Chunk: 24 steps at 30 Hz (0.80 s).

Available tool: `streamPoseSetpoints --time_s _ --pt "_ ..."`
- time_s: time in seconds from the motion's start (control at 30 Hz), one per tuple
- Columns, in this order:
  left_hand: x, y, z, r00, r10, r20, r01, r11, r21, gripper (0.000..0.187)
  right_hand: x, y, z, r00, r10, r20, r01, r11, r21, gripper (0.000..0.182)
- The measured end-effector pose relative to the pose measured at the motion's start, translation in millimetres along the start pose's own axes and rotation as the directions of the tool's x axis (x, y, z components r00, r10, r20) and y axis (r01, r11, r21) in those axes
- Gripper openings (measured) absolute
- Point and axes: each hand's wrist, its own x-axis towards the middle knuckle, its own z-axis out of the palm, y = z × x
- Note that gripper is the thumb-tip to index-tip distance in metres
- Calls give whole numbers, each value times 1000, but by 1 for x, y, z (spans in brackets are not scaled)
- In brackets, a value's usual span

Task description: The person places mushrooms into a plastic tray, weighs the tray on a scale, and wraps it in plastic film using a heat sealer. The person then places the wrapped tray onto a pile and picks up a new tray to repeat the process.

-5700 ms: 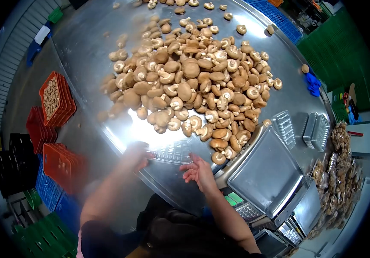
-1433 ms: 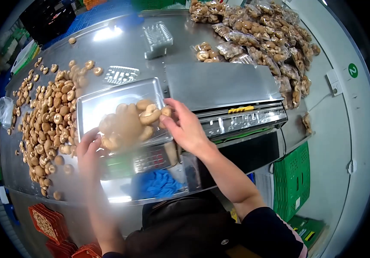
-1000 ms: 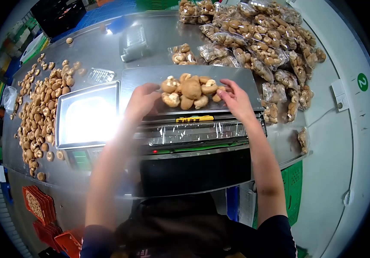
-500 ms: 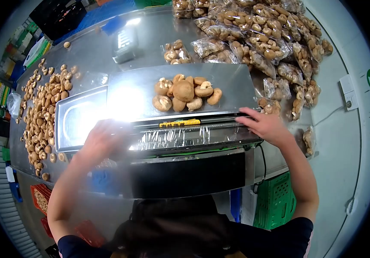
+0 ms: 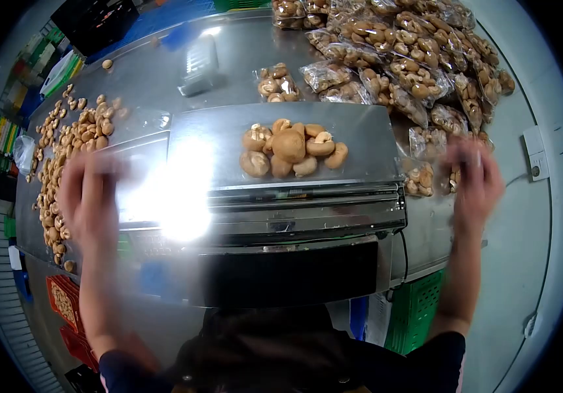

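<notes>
My left hand is raised over the left side of the steel table, between the loose mushrooms and a shallow metal tray. Motion smears its fingers. At the right, above the bagged mushrooms, hovers my right hand, its fingertips blurred too. I cannot make out anything held in either hand. Between them a pile of brown mushrooms sits on a raised steel plate. In front of the plate runs the metal bar of a wrapping machine.
Many clear bags of mushrooms are heaped at the back right. One bag lies behind the plate, near a clear plastic tray. A green crate stands below right, red crates below left. A cable hangs at the machine's right end.
Both hands have left the machine's front edge, the left moving outward left and up, the right outward right. The clear film and yellow label strip no longer show across the bar.
</notes>
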Motion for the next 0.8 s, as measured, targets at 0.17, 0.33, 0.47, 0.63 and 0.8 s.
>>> streamPoseSetpoints --time_s 0.17,0.33,0.47,0.63,0.8 --pt "86 -153 88 978 -179 109 140 945 295 50 64 113 104 897 7 441 231 844 -484 46" --pt "40 -143 106 898 -332 289 161 859 486 36 33 105 101 692 370 620 -20 868 -496 28" --pt "11 -77 96 793 -521 315 440 849 293 29 -9 28 81 647 511 566 -534 833 -142 20" --pt "-72 -23 88 388 -858 336 852 473 223 32 -96 -13 58 428 725 539 -727 631 -271 15" --pt "-153 -58 98 819 -534 211 291 704 648 19 -187 19 67 673 659 335 -599 752 -276 14"
